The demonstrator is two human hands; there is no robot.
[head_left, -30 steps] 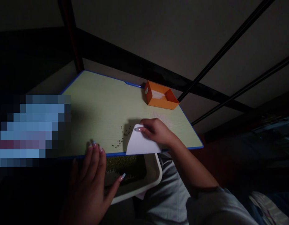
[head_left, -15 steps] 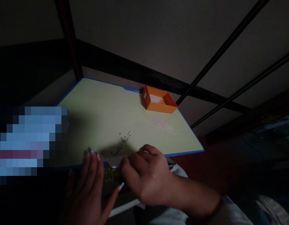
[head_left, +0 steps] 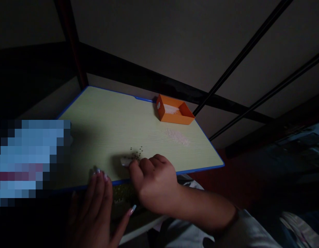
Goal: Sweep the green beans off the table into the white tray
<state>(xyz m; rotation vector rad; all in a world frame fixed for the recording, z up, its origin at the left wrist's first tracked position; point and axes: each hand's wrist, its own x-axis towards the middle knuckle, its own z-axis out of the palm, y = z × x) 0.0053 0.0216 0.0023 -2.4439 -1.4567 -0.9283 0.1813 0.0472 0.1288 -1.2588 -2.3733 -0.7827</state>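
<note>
My right hand [head_left: 155,182] is closed over the near part of the table, pinching a small flat white piece [head_left: 126,161] that looks like paper or card. Most of this piece is hidden by the fingers. Right beside it lie scattered small dark seed-like grains [head_left: 137,152], some touching or close to its edge. My left hand [head_left: 97,203] rests with its fingers stretched out over the near table edge and its thumb spread apart; nothing is in it. Farther back is a loose patch of pale pinkish grains [head_left: 178,136], in front of an orange open box [head_left: 177,118] holding similar pale material.
The light table top [head_left: 105,113] has a blue rim. A pixelated bluish block [head_left: 27,158] covers the left side. Behind the table stands a wall [head_left: 154,41] with dark bars. A dark container with greenish contents [head_left: 120,193] sits below the near edge.
My right hand has moved forward and slightly left, bringing the white piece from the near edge onto the table. Dark grains are now gathered closer together. My left hand stays about the same.
</note>
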